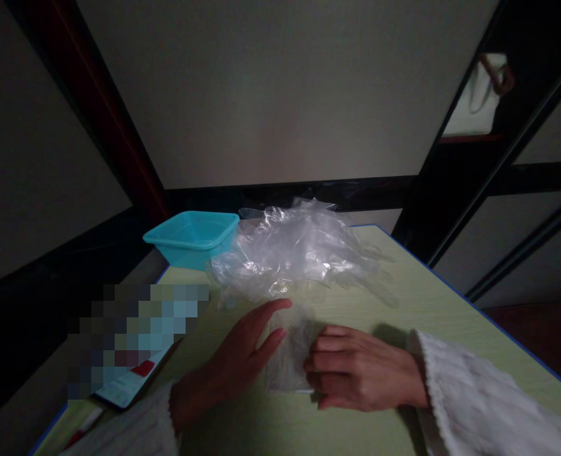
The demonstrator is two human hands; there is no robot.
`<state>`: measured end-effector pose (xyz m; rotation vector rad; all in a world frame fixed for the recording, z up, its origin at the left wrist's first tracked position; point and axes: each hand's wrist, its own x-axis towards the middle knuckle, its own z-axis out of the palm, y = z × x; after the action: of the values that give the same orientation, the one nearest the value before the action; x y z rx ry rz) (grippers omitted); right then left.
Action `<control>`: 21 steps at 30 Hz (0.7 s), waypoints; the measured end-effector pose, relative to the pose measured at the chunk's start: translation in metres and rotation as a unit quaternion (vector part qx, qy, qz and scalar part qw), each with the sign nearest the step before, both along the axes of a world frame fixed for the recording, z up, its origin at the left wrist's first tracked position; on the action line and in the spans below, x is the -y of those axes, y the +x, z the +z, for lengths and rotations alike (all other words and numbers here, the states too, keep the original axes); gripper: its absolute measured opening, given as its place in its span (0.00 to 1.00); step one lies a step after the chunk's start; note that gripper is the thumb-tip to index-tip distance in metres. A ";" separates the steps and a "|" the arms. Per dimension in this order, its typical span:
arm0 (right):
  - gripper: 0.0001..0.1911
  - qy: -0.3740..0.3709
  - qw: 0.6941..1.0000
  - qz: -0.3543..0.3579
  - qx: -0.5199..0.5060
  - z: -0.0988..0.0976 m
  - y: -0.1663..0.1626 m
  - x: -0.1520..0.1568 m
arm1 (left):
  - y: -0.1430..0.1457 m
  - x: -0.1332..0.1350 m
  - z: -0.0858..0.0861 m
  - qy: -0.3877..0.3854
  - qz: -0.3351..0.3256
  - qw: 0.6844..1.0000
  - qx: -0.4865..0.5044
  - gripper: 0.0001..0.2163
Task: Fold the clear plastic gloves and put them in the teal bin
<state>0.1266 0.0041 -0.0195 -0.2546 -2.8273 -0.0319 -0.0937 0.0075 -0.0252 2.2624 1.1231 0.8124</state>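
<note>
A flat, folded clear plastic glove (pixel 287 367) lies on the table between my hands. My left hand (pixel 242 351) is at its left side, thumb and index finger apart, with nothing held between them. Curled over the right edge of the plastic is my right hand (pixel 356 367), its fingers together and their tips partly hidden. Beyond both hands spreads a loose heap of clear disposable plastic gloves (pixel 299 247), with finger shapes showing on its right side.
A turquoise plastic basin (pixel 194 240) stands at the back left, touching the heap. A phone (pixel 123 386), partly blurred out, lies at the left near a red-and-white object (pixel 87 424). The pale table (pixel 427 310) has a blue edge; panels rise behind. A white bag (pixel 480 101) is at upper right.
</note>
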 end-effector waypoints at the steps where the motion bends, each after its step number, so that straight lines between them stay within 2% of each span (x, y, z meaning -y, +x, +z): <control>1: 0.16 0.014 1.000 0.003 0.012 0.001 -0.002 0.001 | 0.000 0.000 0.002 0.003 0.007 1.000 0.007 0.15; 6: 0.15 0.026 1.000 -0.005 0.006 0.000 -0.006 0.007 | -0.002 -0.001 0.003 0.026 0.027 0.998 0.046 0.10; 10: 0.14 -0.016 0.999 -0.023 -0.036 -0.003 -0.008 0.012 | -0.004 -0.002 -0.002 0.006 0.026 0.998 0.058 0.09; 13: 0.14 -0.042 0.997 -0.038 -0.061 -0.003 -0.009 0.015 | -0.005 -0.003 -0.004 -0.020 0.030 0.998 0.055 0.09; 21: 0.15 -0.024 0.999 -0.020 -0.032 -0.004 -0.014 0.013 | -0.003 -0.004 -0.007 -0.050 -0.001 0.998 0.030 0.14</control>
<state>0.1130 -0.0088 -0.0234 -0.3173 -2.7624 0.0360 -0.0965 0.0118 -0.0324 2.1427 1.1091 0.7995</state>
